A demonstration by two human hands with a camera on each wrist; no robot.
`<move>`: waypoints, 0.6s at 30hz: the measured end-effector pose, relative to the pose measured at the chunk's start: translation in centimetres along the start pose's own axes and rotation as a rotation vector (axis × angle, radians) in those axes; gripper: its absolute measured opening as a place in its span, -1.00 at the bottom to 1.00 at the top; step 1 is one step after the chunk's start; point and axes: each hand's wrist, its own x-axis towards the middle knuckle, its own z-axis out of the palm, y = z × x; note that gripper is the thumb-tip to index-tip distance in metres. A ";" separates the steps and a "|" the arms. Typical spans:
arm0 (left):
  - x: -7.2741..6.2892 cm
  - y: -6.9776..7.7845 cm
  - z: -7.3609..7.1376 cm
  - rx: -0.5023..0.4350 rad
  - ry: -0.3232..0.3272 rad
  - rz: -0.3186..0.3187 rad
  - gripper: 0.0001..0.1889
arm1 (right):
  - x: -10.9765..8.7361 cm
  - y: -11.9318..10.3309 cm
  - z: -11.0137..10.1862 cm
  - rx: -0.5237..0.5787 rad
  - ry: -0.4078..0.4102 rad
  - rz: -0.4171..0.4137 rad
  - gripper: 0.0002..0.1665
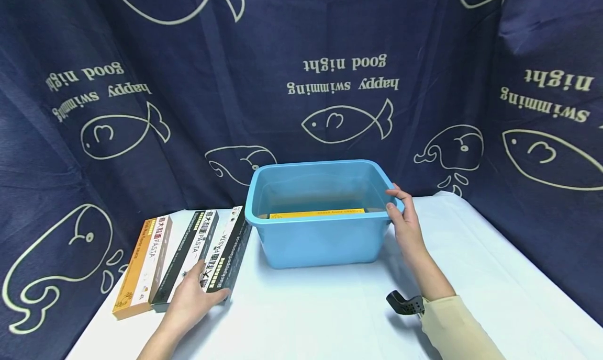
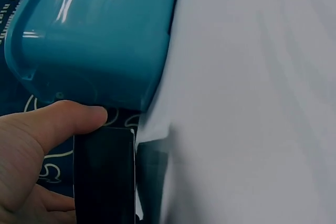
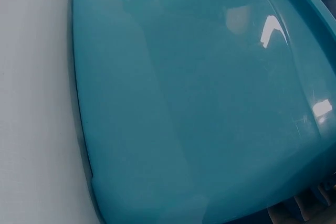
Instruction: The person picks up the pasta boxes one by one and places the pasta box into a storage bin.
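My left hand [image 1: 190,300] spans the near end of a black-and-white pasta box [image 1: 232,252], the one nearest the bin, gripping it between thumb and fingers. In the left wrist view the thumb [image 2: 79,116] lies along one side of the box's dark end [image 2: 105,174], with fingers partly hidden on the other side. A blue plastic bin [image 1: 325,245] stands at the middle of the table, and my right hand [image 1: 407,224] holds its right rim. Inside the bin lies a yellow box [image 1: 320,213] marked as chicken curry sauce, mostly hidden by the front wall.
Left of the gripped box lie another black-and-white pasta box [image 1: 186,255] and an orange-and-white one [image 1: 141,268], side by side. A white cloth [image 1: 301,313] covers the table. Dark blue fish-print curtain [image 1: 212,88] hangs behind and at both sides. A black strap piece [image 1: 405,302] juts from the right wrist.
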 end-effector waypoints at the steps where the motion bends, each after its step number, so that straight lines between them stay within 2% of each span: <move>1: 0.0 0.0 0.0 -0.008 0.006 -0.001 0.16 | 0.0 0.0 0.0 0.003 0.000 -0.003 -0.52; 8: -0.4 0.4 -0.2 -0.051 0.026 0.011 0.11 | 0.0 0.3 0.0 0.019 0.004 -0.013 -0.53; 18: -0.9 0.7 -0.5 -0.124 0.182 0.013 -0.04 | -0.1 0.2 0.0 0.014 0.016 -0.019 -0.55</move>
